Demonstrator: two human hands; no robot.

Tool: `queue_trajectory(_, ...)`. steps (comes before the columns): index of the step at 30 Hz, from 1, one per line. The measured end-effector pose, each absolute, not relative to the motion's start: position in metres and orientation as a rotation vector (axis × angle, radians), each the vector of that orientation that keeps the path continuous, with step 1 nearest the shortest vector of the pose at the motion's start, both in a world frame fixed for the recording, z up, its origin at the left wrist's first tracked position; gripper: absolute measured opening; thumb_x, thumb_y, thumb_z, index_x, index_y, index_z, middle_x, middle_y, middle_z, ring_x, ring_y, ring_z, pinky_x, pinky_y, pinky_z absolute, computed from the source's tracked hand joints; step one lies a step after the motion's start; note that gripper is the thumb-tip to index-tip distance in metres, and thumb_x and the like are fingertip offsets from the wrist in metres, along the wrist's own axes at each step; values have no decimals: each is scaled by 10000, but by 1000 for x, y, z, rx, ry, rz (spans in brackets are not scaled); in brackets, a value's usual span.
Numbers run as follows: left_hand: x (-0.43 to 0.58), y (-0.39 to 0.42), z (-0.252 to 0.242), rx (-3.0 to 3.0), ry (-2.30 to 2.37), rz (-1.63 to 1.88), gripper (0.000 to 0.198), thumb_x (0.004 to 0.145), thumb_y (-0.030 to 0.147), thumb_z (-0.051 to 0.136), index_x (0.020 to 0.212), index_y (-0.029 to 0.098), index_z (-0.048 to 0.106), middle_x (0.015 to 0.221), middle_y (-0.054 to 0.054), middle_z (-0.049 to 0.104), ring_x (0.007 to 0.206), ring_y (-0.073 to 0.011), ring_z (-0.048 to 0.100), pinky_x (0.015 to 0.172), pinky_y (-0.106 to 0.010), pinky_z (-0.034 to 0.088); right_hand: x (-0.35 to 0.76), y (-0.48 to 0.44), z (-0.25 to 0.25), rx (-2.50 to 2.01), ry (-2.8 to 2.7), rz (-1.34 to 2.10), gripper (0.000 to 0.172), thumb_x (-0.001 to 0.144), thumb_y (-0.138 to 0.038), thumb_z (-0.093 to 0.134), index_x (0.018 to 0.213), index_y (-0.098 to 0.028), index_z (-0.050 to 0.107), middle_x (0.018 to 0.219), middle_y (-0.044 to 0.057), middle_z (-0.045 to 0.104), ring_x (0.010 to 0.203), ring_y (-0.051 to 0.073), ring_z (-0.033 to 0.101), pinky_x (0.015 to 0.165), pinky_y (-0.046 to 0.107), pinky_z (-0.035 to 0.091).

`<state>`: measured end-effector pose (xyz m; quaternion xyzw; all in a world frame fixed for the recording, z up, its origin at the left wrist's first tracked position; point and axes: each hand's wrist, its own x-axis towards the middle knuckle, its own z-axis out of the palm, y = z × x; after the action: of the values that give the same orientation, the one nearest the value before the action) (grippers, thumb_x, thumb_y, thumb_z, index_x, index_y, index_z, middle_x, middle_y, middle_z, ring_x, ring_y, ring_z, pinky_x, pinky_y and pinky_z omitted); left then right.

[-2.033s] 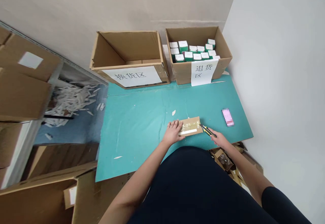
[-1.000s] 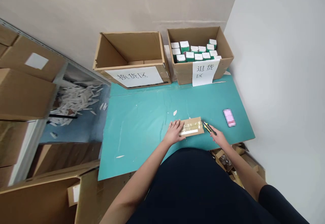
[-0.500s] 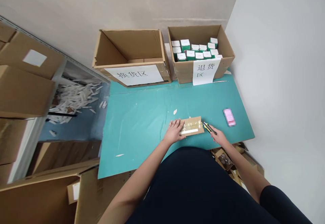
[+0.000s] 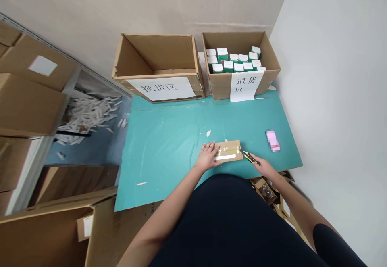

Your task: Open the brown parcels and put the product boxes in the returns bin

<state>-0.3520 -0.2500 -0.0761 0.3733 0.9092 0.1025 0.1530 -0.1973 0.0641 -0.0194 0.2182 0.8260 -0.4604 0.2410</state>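
Note:
A small flat cardboard box with shiny clear tape along its top and a white strip near its front edge lies on the green tabletop. My left hand grips its left end, thumb at the front and fingers over the top. In my right hand is a yellow-and-black utility knife, fingers closed round its handle. The knife's tip points left and sits at the box's right end; whether the blade is in the tape is too small to tell.
Two open cartons with handwritten signs stand at the back: the left carton and the right carton, which holds several green-and-white boxes. A blurred pink item lies at right. Large cardboard boxes are stacked at left.
My right hand and the utility knife have shifted slightly right and toward me, the knife now lying at a flatter angle. My left hand and the box stay in place.

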Motion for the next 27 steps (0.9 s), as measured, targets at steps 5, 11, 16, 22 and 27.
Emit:
queue_trajectory(5,-354,-250,-79,1072,2603,281,1001,708,574,765,1561,247,355,1588,-180,381,1472,-404,307,1226,-568,159,-182,65,-20,598,2292,-1257,536,875,-315,612,1410,-286,615,768,11,718,546,158,574,557,247,474)
queue_trajectory(11,-353,-251,-82,1080,2605,325,1000,719,567,765,1565,229,353,1598,-185,362,1485,-401,288,1236,-563,152,-162,54,-29,630,2241,-1316,539,914,-330,538,1447,-254,575,709,1,680,470,134,527,517,249,463)
queue_trajectory(16,-353,-253,-80,1100,2588,307,1013,738,584,756,1575,209,325,1625,-190,324,1509,-382,260,1243,-561,132,-161,58,-26,867,2210,-1436,594,914,-375,519,1495,-249,502,743,4,673,483,137,567,479,246,471)
queue_trajectory(22,-352,-254,-76,1107,2568,273,1020,750,607,752,1579,206,312,1647,-193,281,1532,-371,222,1247,-561,114,-178,63,-25,904,2341,-1401,600,906,-396,520,1482,-227,513,790,29,718,647,183,639,626,285,528)
queue_trajectory(27,-350,-256,-79,1106,2576,293,1005,765,614,744,1580,223,305,1655,-184,267,1538,-369,213,1244,-568,119,-192,54,-30,941,2339,-1525,644,878,-428,541,1472,-179,523,802,43,717,606,171,614,613,287,528)
